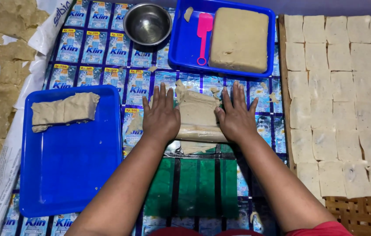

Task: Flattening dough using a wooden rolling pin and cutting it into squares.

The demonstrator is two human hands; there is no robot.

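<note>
On the mat, left hand [161, 116] and right hand [236, 116] press flat, fingers open, flanking the rolled dough sheet [197, 116]; neither grip encloses it.

Beige-tan dough sheet [196, 114] under my hands. Mat [106, 65] is a repeating grid of blue-and-white sachet prints, green patch near me. Two bright blue trays [71, 175] [181, 48]; one holds a tan dough block [239, 39] and a pink spatula [203, 35]. Silver steel bowl [147, 24]. Pale cream squares [338, 100] tiled on a brown woven tray [360, 216].
</note>
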